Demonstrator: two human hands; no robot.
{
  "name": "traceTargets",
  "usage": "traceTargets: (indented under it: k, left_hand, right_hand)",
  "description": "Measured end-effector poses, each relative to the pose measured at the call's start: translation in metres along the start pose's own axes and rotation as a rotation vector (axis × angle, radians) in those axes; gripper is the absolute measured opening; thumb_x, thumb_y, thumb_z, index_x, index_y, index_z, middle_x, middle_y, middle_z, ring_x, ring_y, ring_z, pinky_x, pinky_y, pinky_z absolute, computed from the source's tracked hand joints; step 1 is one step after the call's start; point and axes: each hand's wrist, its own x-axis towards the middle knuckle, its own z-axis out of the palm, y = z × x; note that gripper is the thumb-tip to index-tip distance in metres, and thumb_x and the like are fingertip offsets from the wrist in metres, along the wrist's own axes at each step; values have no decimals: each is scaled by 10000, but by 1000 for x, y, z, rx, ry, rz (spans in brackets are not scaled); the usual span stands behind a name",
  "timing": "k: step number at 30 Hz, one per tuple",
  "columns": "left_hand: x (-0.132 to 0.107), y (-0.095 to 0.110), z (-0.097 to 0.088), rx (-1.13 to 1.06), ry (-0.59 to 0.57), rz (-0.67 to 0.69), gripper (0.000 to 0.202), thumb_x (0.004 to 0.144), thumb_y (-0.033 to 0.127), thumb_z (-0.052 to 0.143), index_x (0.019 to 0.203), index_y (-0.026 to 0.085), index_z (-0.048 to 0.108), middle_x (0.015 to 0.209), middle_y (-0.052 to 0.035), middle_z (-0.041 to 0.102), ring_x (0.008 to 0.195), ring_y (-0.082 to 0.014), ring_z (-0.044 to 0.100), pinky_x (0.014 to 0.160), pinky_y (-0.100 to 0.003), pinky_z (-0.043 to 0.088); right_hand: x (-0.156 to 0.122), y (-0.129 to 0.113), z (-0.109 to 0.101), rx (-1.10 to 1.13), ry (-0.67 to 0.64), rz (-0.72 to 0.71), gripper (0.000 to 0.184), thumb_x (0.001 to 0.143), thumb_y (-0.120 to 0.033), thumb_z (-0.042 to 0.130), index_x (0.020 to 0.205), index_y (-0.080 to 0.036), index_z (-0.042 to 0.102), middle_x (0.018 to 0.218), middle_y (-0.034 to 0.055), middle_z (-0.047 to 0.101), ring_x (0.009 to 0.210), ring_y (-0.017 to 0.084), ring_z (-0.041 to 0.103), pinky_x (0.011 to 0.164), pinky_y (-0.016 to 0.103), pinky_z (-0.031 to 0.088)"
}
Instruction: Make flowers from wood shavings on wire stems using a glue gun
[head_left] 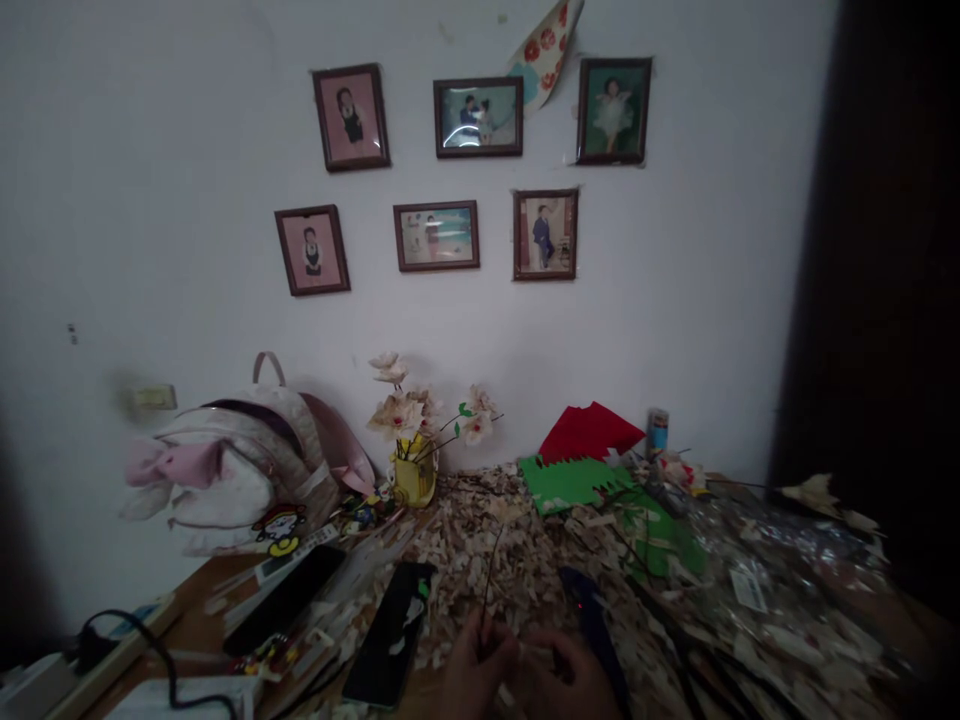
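Both my hands sit close together at the bottom edge of the view, over a table covered in pale paper scraps (517,560). My left hand (476,665) is pinched on the lower end of a thin dark wire stem (491,570) that rises to a small pale paper flower (506,512). My right hand (570,675) is curled beside it, fingers closed toward the same stem; what it holds is hidden. A dark blue tool with a red light (589,610) lies just right of my hands.
A black phone (391,630) and a black remote-like device (281,600) lie left of my hands. A yellow cup of paper flowers (415,470), a pink-white backpack (240,460), green (570,482) and red paper sheets (589,432) and clear plastic wrap (780,570) crowd the table. Framed photos hang on the wall.
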Motion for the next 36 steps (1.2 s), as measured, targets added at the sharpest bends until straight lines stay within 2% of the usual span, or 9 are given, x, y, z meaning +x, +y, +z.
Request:
traceTargets:
  k: [3, 9, 17, 20, 24, 30, 36]
  left_hand:
    - [0, -1, 2, -2, 11, 30, 290, 550, 273, 729, 576, 207, 449, 550, 69, 473, 559, -111, 423, 571, -219, 340]
    - [-1, 3, 3, 59, 1, 64, 264, 587, 236, 684, 572, 211, 421, 555, 69, 455, 560, -111, 417, 576, -225, 340]
    - [0, 9, 1, 254, -38, 72, 239, 569, 131, 572, 566, 224, 352, 574, 70, 442, 591, -115, 398, 579, -232, 331]
    - [-3, 16, 3, 290, -122, 60, 236, 559, 85, 536, 589, 223, 347, 595, 67, 457, 602, -112, 406, 576, -231, 328]
    - [-6, 19, 5, 372, -131, 57, 244, 556, 39, 524, 610, 218, 368, 592, 78, 416, 606, -107, 395, 575, -222, 324]
    - [1, 3, 0, 479, -156, 105, 179, 610, 79, 534, 669, 210, 429, 621, 64, 427, 637, -123, 410, 600, -232, 339]
    - [1, -4, -6, 508, -112, 154, 118, 638, 160, 589, 711, 204, 507, 669, 44, 483, 680, -137, 441, 661, -245, 377]
  right_hand:
    - [0, -2, 0, -12, -21, -38, 261, 584, -455, 583, 621, -213, 674, 618, 18, 653, 569, 177, 544, 523, 244, 417]
    - [1, 0, 2, -37, -71, -96, 206, 597, -388, 539, 588, -205, 633, 547, -3, 599, 520, 155, 492, 498, 239, 362]
    - [-3, 0, -1, -38, -92, -68, 353, 649, -545, 535, 548, -209, 576, 513, -19, 526, 539, 160, 488, 497, 236, 369]
    - [-3, -3, -4, -20, -107, -52, 355, 646, -544, 518, 579, -200, 577, 539, -17, 508, 557, 163, 477, 520, 248, 370]
    - [-3, -11, -6, -10, -121, -23, 337, 624, -517, 548, 537, -192, 554, 513, -30, 455, 536, 150, 432, 526, 256, 338]
    - [-4, -20, -8, 91, -182, 25, 392, 593, -573, 570, 518, -191, 621, 516, -10, 543, 564, 164, 494, 530, 247, 374]
    - [-1, -10, -13, 239, -266, 83, 265, 593, -462, 618, 615, -205, 679, 529, -24, 611, 512, 147, 536, 499, 229, 390]
